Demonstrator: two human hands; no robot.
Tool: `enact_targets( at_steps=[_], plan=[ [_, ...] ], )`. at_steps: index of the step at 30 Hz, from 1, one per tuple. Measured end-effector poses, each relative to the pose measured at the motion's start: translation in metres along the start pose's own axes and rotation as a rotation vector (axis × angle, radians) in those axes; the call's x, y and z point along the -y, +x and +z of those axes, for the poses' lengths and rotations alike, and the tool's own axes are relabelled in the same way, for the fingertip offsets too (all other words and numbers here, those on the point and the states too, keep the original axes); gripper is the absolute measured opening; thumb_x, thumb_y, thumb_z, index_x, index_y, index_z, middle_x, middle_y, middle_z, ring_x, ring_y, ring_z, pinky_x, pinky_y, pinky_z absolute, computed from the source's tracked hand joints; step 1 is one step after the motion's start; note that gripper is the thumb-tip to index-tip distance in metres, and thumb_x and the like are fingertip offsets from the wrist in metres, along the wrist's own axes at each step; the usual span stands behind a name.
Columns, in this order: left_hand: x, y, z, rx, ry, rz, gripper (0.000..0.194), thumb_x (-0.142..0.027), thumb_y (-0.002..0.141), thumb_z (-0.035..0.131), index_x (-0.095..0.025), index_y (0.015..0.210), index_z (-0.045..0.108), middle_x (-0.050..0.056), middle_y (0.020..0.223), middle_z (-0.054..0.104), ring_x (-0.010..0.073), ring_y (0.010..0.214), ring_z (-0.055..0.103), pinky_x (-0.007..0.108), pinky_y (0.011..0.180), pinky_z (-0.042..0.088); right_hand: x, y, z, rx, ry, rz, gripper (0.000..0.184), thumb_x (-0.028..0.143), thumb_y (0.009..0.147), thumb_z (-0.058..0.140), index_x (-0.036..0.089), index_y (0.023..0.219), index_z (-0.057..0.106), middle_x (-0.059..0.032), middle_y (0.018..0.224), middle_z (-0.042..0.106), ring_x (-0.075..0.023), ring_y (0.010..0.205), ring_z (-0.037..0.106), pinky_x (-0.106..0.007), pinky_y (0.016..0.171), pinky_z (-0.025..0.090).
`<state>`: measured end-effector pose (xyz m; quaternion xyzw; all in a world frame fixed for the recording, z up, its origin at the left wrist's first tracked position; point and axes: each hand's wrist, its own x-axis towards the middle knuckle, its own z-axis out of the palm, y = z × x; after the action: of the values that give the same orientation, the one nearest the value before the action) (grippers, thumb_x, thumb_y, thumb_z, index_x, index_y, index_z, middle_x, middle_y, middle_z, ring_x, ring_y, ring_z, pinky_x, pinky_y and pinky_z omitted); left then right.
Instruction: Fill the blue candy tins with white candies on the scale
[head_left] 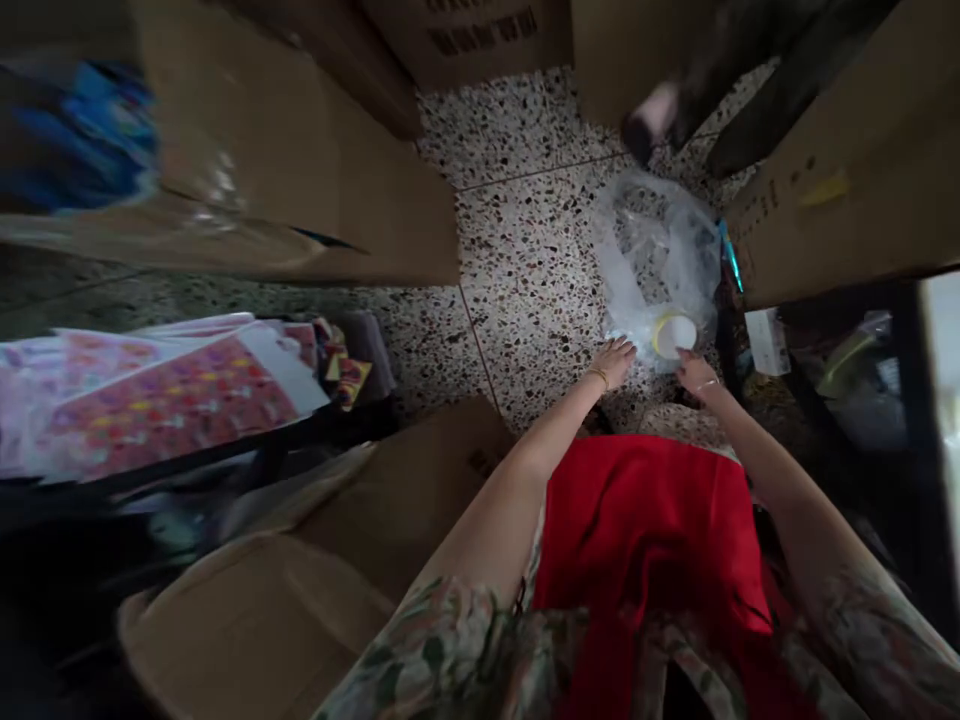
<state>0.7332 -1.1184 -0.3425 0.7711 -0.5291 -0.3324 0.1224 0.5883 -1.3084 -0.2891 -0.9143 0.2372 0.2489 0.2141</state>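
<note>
A clear plastic bag (626, 270) lies crumpled on the speckled floor in front of me. At its near end is a round white thing with a yellow rim (675, 336), perhaps a roll of tape. My left hand (615, 362) lies at the bag's near left edge, fingers stretched out and together, palm down. Closed at the lower right edge of the round thing is my right hand (696, 374), one finger over its white face; its other fingers are partly hidden. I wear a red apron (652, 520).
Cardboard boxes stand at the upper left (360, 190) and right (840, 190). Left is a stack of printed sheets (180, 400), with an opened carton (262, 620) below it. A person's foot (651, 122) is beyond the bag. A dark shelf (832, 390) is on the right.
</note>
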Motion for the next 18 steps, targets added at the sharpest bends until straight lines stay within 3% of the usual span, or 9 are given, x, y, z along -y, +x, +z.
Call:
enact_targets(
  at_steps=[3,5,8,10,12,13,15,18],
  plan=[
    [0.049,0.091,0.037,0.014,0.036,0.081,0.079,-0.016,0.079,0.062,-0.006,0.152,0.031,0.017,0.164,0.027,0.0295,0.158,0.009,0.053,0.13,0.003,-0.025,0.127,0.037,-0.01,-0.041,-0.032,0.053,0.021,0.099,0.048,0.006,0.15,0.044,-0.0219,0.148,0.049,-0.0312,0.134,0.048,-0.047,0.108,0.044],
    [0.081,0.142,0.063,0.012,0.075,0.128,0.097,-0.023,0.073,0.072,-0.002,0.153,0.023,0.021,0.165,0.019,0.0315,0.158,0.003,0.052,0.129,-0.004,-0.039,0.197,0.062,-0.033,-0.07,-0.061,0.055,0.022,0.101,0.043,0.006,0.154,0.037,-0.0212,0.153,0.043,-0.0315,0.143,0.037,-0.049,0.114,0.036],
    [0.121,0.185,0.101,0.041,0.09,0.155,0.114,-0.043,0.07,0.081,0.003,0.153,0.019,0.027,0.155,0.037,0.0367,0.155,0.017,0.054,0.128,-0.002,-0.059,0.269,0.097,0.022,-0.111,-0.115,0.051,0.033,0.106,0.039,0.001,0.146,0.047,-0.0234,0.143,0.053,-0.0317,0.141,0.04,-0.053,0.116,0.029],
    [0.141,0.19,0.124,0.149,0.025,0.117,0.097,-0.061,0.081,0.069,0.001,0.147,0.036,0.023,0.135,0.06,0.0354,0.143,0.043,0.053,0.126,0.011,-0.072,0.295,0.116,0.143,-0.132,-0.175,0.051,0.043,0.106,0.04,0.001,0.125,0.065,-0.0208,0.124,0.066,-0.0297,0.129,0.054,-0.049,0.112,0.035],
    [0.157,0.182,0.143,0.281,-0.036,0.066,0.074,-0.068,0.092,0.046,-0.004,0.125,0.062,0.016,0.11,0.073,0.0295,0.119,0.064,0.047,0.119,0.031,-0.083,0.303,0.132,0.282,-0.147,-0.243,0.055,0.052,0.102,0.045,0.005,0.101,0.073,-0.0154,0.108,0.071,-0.0258,0.114,0.064,-0.041,0.104,0.042],
    [0.163,0.177,0.151,0.333,-0.05,0.045,0.071,-0.069,0.096,0.037,-0.007,0.11,0.07,0.013,0.099,0.074,0.0261,0.107,0.069,0.042,0.112,0.04,-0.088,0.302,0.138,0.348,-0.152,-0.274,0.056,0.057,0.1,0.048,0.007,0.094,0.075,-0.0125,0.102,0.072,-0.0237,0.108,0.067,-0.038,0.1,0.045],
    [0.173,0.168,0.161,0.376,-0.054,0.006,0.07,-0.064,0.1,0.029,-0.01,0.094,0.073,0.008,0.086,0.074,0.0201,0.088,0.072,0.033,0.095,0.05,-0.092,0.292,0.147,0.472,-0.155,-0.322,0.059,0.063,0.096,0.05,0.01,0.087,0.075,-0.0068,0.09,0.073,-0.0191,0.093,0.07,-0.033,0.092,0.049],
    [0.184,0.162,0.167,0.333,-0.019,-0.078,0.051,-0.045,0.104,0.034,-0.009,0.11,0.069,0.008,0.1,0.073,0.0173,0.09,0.07,0.028,0.089,0.051,-0.089,0.278,0.153,0.62,-0.154,-0.346,0.064,0.065,0.098,0.045,0.011,0.087,0.076,-0.0017,0.075,0.07,-0.0132,0.073,0.068,-0.028,0.081,0.051]
  ],
)
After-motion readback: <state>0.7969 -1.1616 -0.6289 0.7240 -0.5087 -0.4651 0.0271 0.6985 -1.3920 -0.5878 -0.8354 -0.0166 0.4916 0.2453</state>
